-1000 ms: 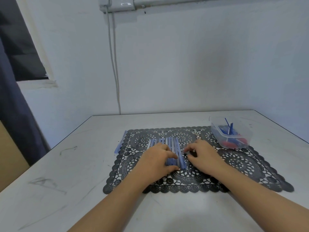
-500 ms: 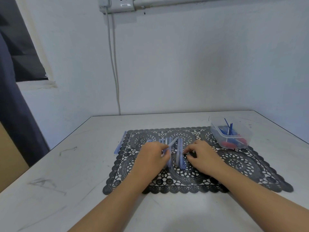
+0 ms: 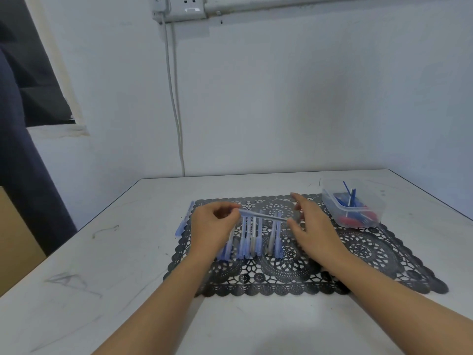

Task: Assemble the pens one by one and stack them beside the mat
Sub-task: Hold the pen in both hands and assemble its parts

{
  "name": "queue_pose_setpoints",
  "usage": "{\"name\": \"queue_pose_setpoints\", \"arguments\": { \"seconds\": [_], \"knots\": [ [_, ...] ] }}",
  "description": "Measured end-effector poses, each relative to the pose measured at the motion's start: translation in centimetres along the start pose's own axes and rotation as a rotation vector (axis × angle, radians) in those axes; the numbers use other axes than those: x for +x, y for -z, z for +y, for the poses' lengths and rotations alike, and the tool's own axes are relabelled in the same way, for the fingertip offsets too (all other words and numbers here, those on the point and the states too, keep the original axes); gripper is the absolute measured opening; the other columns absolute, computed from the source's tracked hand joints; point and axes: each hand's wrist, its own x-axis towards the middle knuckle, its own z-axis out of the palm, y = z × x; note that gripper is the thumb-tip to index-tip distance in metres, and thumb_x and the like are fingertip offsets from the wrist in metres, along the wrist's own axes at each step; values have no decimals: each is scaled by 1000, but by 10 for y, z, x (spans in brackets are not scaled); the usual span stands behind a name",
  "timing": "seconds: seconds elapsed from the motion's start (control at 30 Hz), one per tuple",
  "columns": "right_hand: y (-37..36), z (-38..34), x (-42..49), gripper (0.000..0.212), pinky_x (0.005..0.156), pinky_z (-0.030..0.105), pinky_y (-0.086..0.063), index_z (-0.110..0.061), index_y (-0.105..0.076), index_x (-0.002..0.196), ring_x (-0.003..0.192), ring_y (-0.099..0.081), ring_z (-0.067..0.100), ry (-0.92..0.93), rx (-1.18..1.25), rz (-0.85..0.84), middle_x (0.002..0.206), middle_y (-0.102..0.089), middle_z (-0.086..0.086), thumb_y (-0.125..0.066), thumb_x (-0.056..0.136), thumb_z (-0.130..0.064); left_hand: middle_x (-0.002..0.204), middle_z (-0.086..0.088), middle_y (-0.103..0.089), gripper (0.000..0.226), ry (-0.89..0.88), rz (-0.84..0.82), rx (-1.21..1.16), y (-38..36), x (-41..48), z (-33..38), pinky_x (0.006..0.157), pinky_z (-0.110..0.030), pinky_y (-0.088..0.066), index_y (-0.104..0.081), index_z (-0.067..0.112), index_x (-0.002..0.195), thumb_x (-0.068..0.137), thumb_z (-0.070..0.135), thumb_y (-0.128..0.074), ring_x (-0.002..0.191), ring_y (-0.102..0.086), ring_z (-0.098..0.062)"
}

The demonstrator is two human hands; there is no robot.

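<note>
- Two hands are over the mat [image 3: 371,254], held apart above its far half; we log each in turn.
- Left hand [image 3: 213,228]: fingers curled, thumb and fingertips pinching one end of a pale barrel [image 3: 263,216].
- The barrel is held clear of the mat and lies nearly level. It spans the gap between the hands, and its free end sits right at the thumb of the right hand.
- Right hand [image 3: 311,226]: fingers spread and fairly straight, blurred. It grips nothing we can see. We cannot tell whether the thumb touches the barrel end.
- A row [image 3: 252,239] of blue-and-clear pen pieces lies on the mat below and between the hands. The pieces lie side by side, long axes running away from us. The left hand covers the row's left end.
- A stack [image 3: 183,224] of blue pens lies on the table just off the mat edge, to the left of the left hand. We cannot read the count.
- A clear plastic tub [image 3: 376,213] stands beyond and to the right of the right hand, at the mat's far right corner.
- Inside the tub, thin blue refills [image 3: 347,192] lean upright, with small red and blue parts at the bottom.
- The table [image 3: 102,265] is white, with grey scuff marks to the left of the left forearm.
- Both forearms are bare and enter from the near edge, one on each side of the row.
</note>
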Motion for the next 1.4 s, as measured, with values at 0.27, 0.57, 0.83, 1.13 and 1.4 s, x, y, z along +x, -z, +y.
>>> {"name": "queue_pose_setpoints", "arguments": {
  "seconds": [0.27, 0.57, 0.83, 1.13, 1.4],
  "knots": [
    [2, -4, 1, 27, 85, 21, -38, -16, -62, 117, 98, -56, 14, 93, 0, 13, 107, -63, 0, -54, 91, -14, 73, -1, -71, 17, 86, 3, -186, 5, 9, -2, 63, -18, -52, -71, 13, 77, 82, 0, -63, 64, -66, -8],
    [3, -8, -1, 20, 79, 27, -45, -12, -67, 105, 87, -58, 15, 190, 19, 79, 94, -64, 0, -55, 90, -10, 82, 14, -64, 13, -343, -191, 305, 0, 3, -10, 64, -9, -44, -72, 25, 90, 77, 24, -74, 73, -57, 2],
    [6, -9, 2, 30, 84, 30, -45, -16, -59, 122, 95, -58, 15, 198, 15, 45, 102, -63, 0, -53, 92, -19, 87, 9, -59, 16, -522, -151, 400, -2, 8, -18, 81, -27, -48, -70, 13, 98, 85, 22, -66, 83, -56, -8],
    [11, -5, 0, 17, 65, 37, -54, -8, -72, 96, 73, -63, 22, 305, -58, 143, 82, -69, 4, -69, 81, -13, 83, 3, -61, 14, -630, -106, 528, -6, 9, -26, 75, -30, -40, -69, 13, 96, 88, 21, -60, 83, -50, -15],
    [15, -3, 0, 16, 56, 33, -56, -10, -75, 88, 57, -63, 19, 392, -72, 222, 72, -71, 3, -73, 73, -13, 82, 12, -56, 21, -611, -164, 740, -3, 9, -26, 74, -30, -22, -60, 23, 92, 96, 33, -42, 83, -45, -14]
  ]
}}
